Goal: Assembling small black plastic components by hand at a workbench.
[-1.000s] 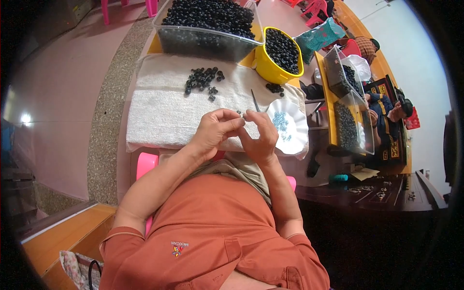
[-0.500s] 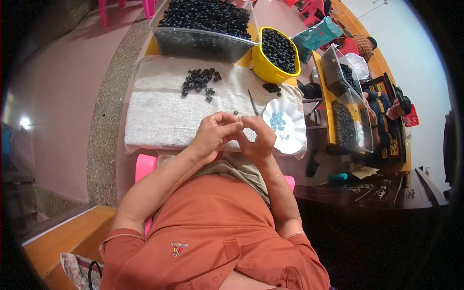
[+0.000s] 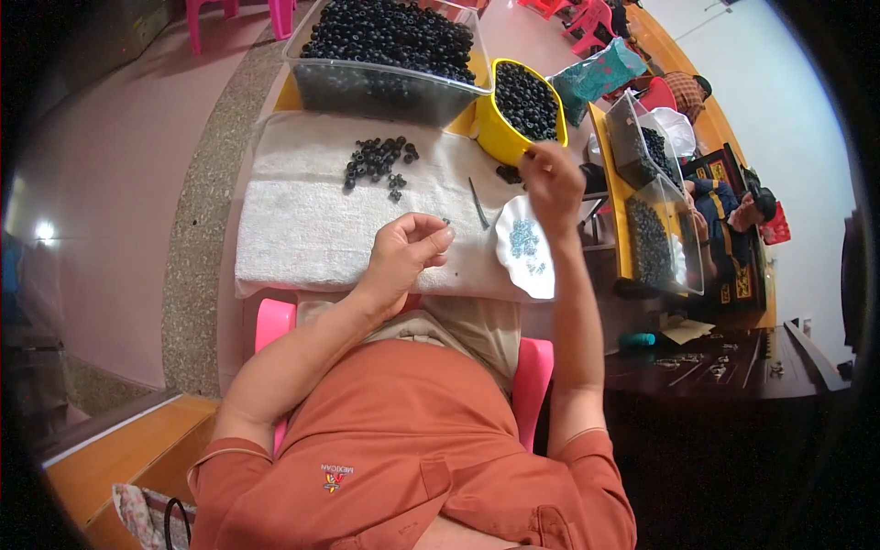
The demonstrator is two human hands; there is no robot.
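Observation:
My left hand (image 3: 408, 249) hovers over the near part of the white towel (image 3: 293, 220), thumb and forefinger pinched round a tiny piece too small to name. My right hand (image 3: 555, 188) is raised at the yellow tub (image 3: 500, 133) of small black ringlike pieces. Its fingers are closed together, and whether they hold anything is unclear. Below that hand lies a white scalloped dish (image 3: 513, 275) with small pale blue bits (image 3: 524, 240). A slim dark pointed tool (image 3: 478, 203) rests left of the dish. Loose black pieces (image 3: 378, 163) form a cluster on the towel.
A large clear bin (image 3: 385, 87) heaped with black pieces stands at the back. More clear bins (image 3: 655, 229) sit on a bench at right, where a person (image 3: 724, 206) works. A pink chair (image 3: 534, 385) is under me. A dark table (image 3: 697, 367) is at lower right.
My hands were together over the towel. The right has moved away, up and right to the yellow tub's near rim; the left has stayed nearly in place.

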